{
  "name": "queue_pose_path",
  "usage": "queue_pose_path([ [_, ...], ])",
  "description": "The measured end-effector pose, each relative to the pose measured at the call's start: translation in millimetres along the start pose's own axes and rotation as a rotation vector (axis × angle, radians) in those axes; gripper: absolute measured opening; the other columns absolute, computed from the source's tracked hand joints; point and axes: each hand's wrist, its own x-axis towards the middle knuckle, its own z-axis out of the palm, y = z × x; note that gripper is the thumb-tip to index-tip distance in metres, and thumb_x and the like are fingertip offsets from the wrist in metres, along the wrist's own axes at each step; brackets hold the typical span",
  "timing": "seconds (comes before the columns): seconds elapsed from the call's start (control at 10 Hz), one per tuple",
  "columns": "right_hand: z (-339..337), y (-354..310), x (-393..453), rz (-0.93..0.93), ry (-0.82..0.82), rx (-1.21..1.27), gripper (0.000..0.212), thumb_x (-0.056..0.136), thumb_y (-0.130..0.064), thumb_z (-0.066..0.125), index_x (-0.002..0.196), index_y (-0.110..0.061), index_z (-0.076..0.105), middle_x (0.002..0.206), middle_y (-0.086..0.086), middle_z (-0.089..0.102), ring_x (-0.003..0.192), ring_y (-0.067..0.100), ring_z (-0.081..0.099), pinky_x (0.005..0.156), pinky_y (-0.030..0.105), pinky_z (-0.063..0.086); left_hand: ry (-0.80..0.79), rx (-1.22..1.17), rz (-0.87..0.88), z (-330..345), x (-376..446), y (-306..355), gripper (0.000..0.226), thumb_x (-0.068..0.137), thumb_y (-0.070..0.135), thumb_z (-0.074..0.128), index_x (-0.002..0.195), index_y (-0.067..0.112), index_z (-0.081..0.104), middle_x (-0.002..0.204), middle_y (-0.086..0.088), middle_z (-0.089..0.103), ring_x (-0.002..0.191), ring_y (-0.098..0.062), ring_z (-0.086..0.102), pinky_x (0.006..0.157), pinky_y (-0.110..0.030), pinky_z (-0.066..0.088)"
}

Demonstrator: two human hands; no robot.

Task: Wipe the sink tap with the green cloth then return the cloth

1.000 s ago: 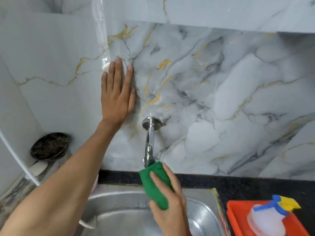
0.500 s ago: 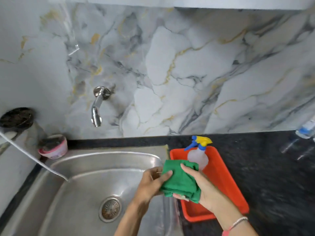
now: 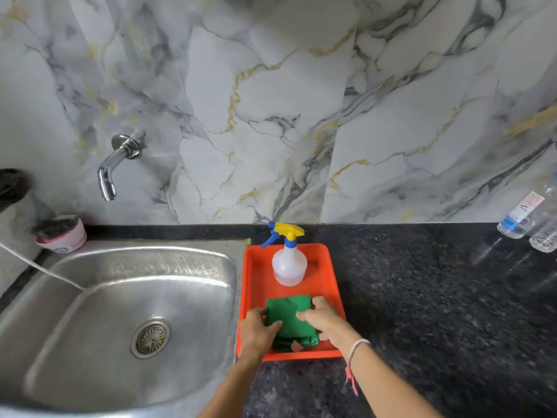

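The folded green cloth [image 3: 289, 318] lies flat in the near half of the orange tray [image 3: 333, 285] on the dark counter. My left hand [image 3: 257, 331] holds the cloth's left edge, thumb on top. My right hand [image 3: 324, 321] holds its right edge with fingers pressing on the top. The chrome sink tap [image 3: 113, 167] juts from the marble wall above the steel sink [image 3: 99, 300], far to the left of both hands.
A white spray bottle [image 3: 288, 262] with a yellow and blue trigger stands at the tray's far end. A pink tub [image 3: 61, 233] sits at the sink's back left corner. Plastic bottles [image 3: 530, 221] lie at the far right. A thin white hose [image 3: 39, 267] runs into the sink.
The cloth came away from the tap, was folded between both hands over the sink's right edge, and now rests in the orange tray. My left hand left the wall.
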Motion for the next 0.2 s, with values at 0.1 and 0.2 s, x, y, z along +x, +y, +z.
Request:
queue_pose_path([
  [0.1,-5.0,3.1,0.9,-0.050,-0.010,-0.167,0.045,0.089,-0.019,0.071,0.130,-0.008,0.055,0.118,0.006,0.064,0.110,0.026,0.064,0.092,0.040,0.057,-0.027,0.107,-0.003,-0.9,-8.7,4.4,0.050,0.089,0.020,0.080,0.134,0.004,0.067,0.127,-0.013,0.074,0.118,-0.027,0.069,0.105,-0.034,0.056],
  [0.2,-15.7,-5.4,-9.3,-0.204,0.098,-0.391,0.056,0.092,-0.024,0.067,0.143,-0.008,0.050,0.146,0.013,0.057,0.135,0.029,0.054,0.112,0.038,0.047,0.002,0.159,0.091,-10.5,-16.5,24.7,0.050,0.091,0.021,0.077,0.137,0.006,0.065,0.132,-0.013,0.072,0.125,-0.027,0.066,0.110,-0.034,0.053],
])
